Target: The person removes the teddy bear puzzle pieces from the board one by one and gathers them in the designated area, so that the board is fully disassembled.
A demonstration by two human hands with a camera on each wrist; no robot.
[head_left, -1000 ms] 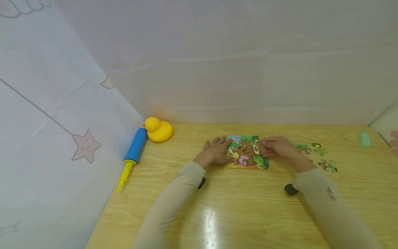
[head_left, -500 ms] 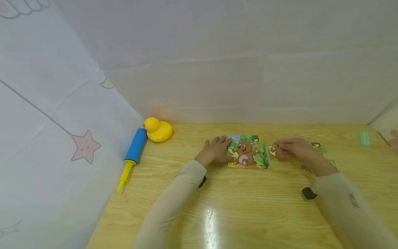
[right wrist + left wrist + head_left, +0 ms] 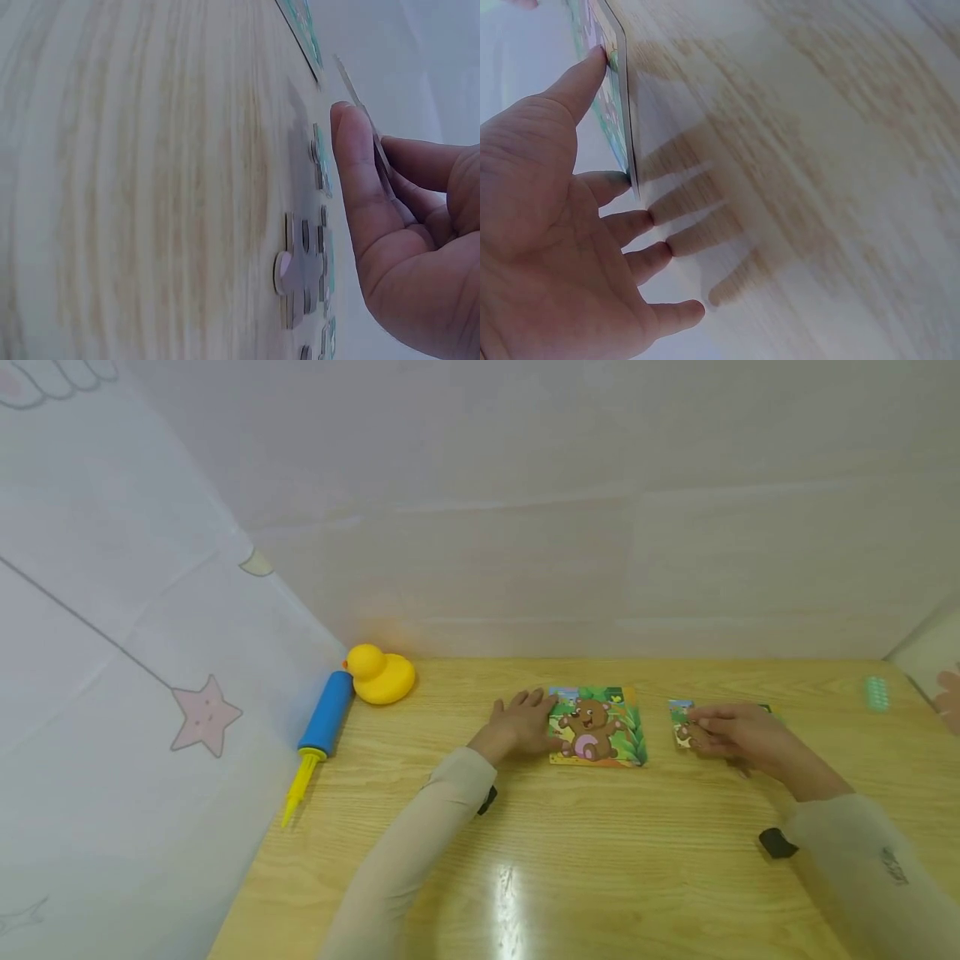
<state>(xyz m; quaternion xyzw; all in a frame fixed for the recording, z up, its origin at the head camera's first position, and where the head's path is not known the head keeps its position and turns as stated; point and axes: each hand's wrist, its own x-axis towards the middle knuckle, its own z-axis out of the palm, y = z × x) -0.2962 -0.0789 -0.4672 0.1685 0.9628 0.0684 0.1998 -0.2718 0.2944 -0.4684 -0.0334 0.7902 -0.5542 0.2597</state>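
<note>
A bear picture card (image 3: 596, 727), bright green and brown, lies flat on the table. My left hand (image 3: 521, 724) is spread at its left edge, thumb tip on the card in the left wrist view and the other fingertips reaching down to the table. To the right of the card, my right hand (image 3: 742, 739) pinches a thin jigsaw piece (image 3: 365, 112) between thumb and fingers, raised off the table. Beneath that hand lie several loose jigsaw pieces (image 3: 289, 289), partly hidden by it in the head view.
A yellow rubber duck (image 3: 382, 675) and a blue hand pump (image 3: 327, 717) with a yellow nozzle stand by the left wall. A small pale green bumpy item (image 3: 877, 693) lies at the far right. Fabric walls border the wooden table (image 3: 615, 860) at back and left.
My right hand has moved right, from over the bear card to above the loose pieces, carrying the jigsaw piece. The left hand has stayed at the card's edge.
</note>
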